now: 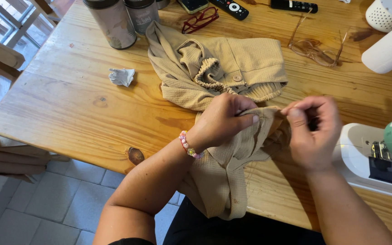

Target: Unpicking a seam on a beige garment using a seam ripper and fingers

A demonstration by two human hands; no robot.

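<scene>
A beige textured garment (pixel 232 68) with a button and a gathered waistband lies bunched on the wooden table (pixel 69 104), one part hanging over the near edge. My left hand (pixel 225 120), with a beaded bracelet on its wrist, pinches a fold of this cloth. Just to its right, my right hand (pixel 314 131) has its fingers closed on the same fold, and a small dark object shows between them. The two hands almost touch.
A white sewing machine (pixel 377 159) stands at the right edge. Further back are two tins (pixel 114 22), red glasses (pixel 200 19), clear glasses (pixel 316 47), two remotes (pixel 230 7), a white cylinder (pixel 389 47) and a crumpled paper (pixel 122 76). Chairs stand left of the table.
</scene>
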